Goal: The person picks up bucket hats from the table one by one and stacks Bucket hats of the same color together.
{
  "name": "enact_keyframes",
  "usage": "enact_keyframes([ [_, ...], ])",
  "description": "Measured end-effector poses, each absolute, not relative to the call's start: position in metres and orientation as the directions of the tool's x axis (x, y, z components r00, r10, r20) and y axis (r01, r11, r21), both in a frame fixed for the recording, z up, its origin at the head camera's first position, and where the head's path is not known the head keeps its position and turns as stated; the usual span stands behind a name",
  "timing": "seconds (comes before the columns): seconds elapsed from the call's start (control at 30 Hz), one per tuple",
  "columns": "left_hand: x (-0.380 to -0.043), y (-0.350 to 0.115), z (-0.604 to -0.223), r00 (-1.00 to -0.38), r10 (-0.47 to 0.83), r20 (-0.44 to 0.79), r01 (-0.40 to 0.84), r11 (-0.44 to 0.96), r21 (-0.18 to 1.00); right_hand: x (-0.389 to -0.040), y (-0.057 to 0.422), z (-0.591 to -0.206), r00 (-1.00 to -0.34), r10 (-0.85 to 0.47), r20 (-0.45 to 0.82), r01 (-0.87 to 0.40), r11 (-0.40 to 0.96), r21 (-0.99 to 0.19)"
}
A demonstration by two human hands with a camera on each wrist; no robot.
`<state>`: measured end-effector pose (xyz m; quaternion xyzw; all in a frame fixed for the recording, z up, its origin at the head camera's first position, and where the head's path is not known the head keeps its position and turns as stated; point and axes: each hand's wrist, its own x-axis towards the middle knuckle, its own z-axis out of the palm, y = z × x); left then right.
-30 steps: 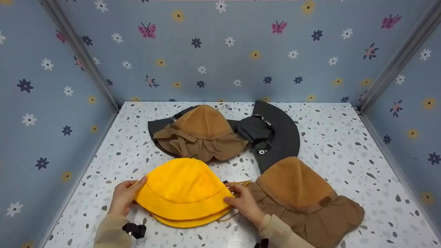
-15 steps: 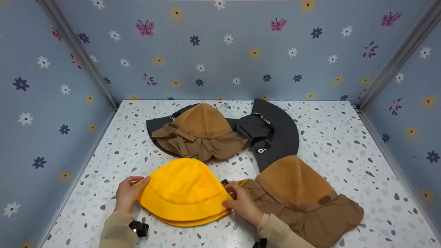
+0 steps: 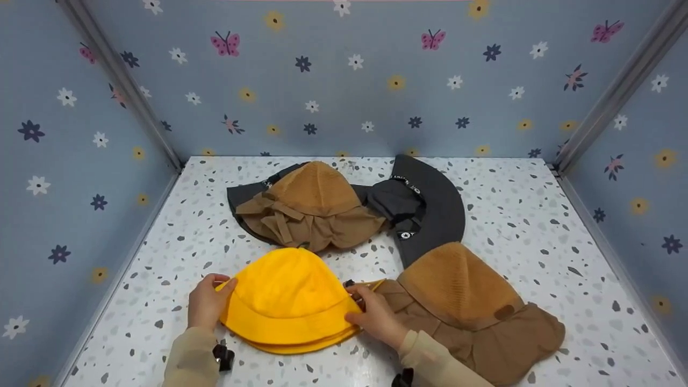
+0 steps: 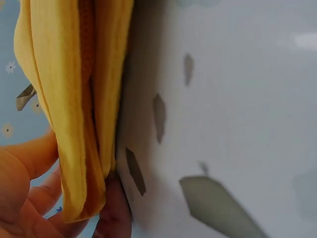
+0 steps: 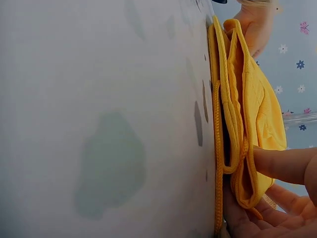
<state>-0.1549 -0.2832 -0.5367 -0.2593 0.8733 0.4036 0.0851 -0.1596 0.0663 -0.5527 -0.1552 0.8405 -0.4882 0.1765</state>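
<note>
A yellow bucket hat (image 3: pixel 293 290) lies folded flat on the near part of the table, its crown pointing away from me. My left hand (image 3: pixel 208 301) pinches the hat's left brim corner. The left wrist view shows the thumb (image 4: pixel 29 156) on one side of the layered brim (image 4: pixel 74 148) and fingers on the other. At the right brim corner my right hand (image 3: pixel 376 316) also grips the hat, its thumb pressing the upper layer in the right wrist view. A yellow cord (image 5: pixel 218 163) hangs along the hat's underside there.
A brown hat with a neck flap (image 3: pixel 462 293) lies at the right, close to my right hand. Behind the yellow hat, another brown hat (image 3: pixel 317 193) rests over a dark grey hat (image 3: pixel 236 199). A dark wide-brimmed hat (image 3: pixel 441 204) lies beside them. Patterned walls (image 3: pixel 344 80) surround the speckled table (image 3: pixel 537 231).
My left hand has shifted right, and the hat's left brim corner has come in with it. The right hand keeps its grip, almost still. The view has tilted slightly.
</note>
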Motion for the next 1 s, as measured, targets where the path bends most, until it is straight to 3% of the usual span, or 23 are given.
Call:
enact_keyframes([
  [0.2,-0.153,-0.271,-0.536,-0.885,-0.423,-0.195,-0.459,0.718,0.523,-0.16,0.066,-0.556,-0.887,-0.44,-0.14,-0.097,0.475,-0.875],
  [0.37,-0.155,-0.257,-0.531,-0.932,-0.355,-0.08,-0.348,0.804,0.483,-0.162,0.066,-0.557,-0.89,-0.434,-0.137,-0.093,0.469,-0.879],
  [0.6,-0.156,-0.24,-0.521,-0.947,-0.286,-0.145,-0.32,0.839,0.439,-0.16,0.067,-0.556,-0.886,-0.446,-0.127,-0.104,0.457,-0.884],
  [0.8,-0.155,-0.232,-0.508,-0.947,-0.247,-0.205,-0.313,0.856,0.412,-0.162,0.071,-0.541,-0.858,-0.468,-0.212,-0.073,0.518,-0.852],
  [1.0,-0.159,-0.222,-0.5,-0.952,-0.235,-0.197,-0.297,0.867,0.399,-0.166,0.077,-0.52,-0.835,-0.506,-0.216,-0.168,0.608,-0.776],
])
